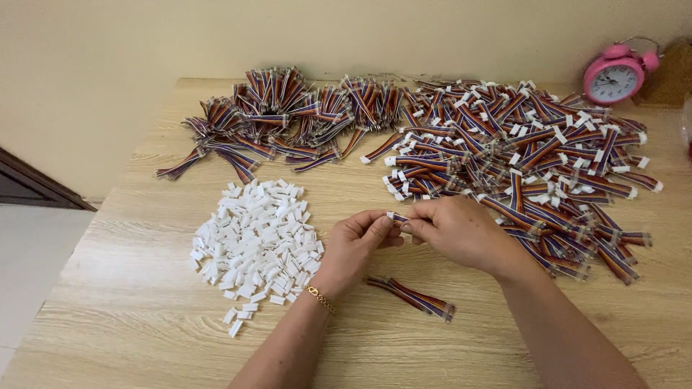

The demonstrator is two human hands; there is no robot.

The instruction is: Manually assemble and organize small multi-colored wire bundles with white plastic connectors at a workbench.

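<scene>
**Plug Meets Cable at Mid-Table**

While pinched between both sets of fingertips, just right of the heap of white plugs (256, 241): one short striped cable (398, 217), its pale end showing between the thumbs. Left hand (358, 248) closed, thumb and forefinger nipped on the cable's tip. Right hand (455, 229) closed too, gripping the same cable from the other side, the rest of it hidden under the palm. Whether a loose plug sits in the left fingers: cannot tell, too small and covered.

Right of the white heap and below the left wrist, flat on the wooden table (144, 317): a single striped cable (412, 296), apart from everything else. Further right of the heap, spread wide: a big pile of cables with white ends (526, 151). Behind the heap, toward the wall: bundles of cables without white ends (288, 119). Far right of the heap, at the table's back corner: a pink alarm clock (614, 77).

Likely trouble: a plug pushed on crooked or the wrong way round, from so small a grip and so little to see. A slip of the fingertips, and the piece dropped into the white heap, lost among its twins. A forearm sweeping the near edge of the big pile, nudging finished pieces off the table.
</scene>
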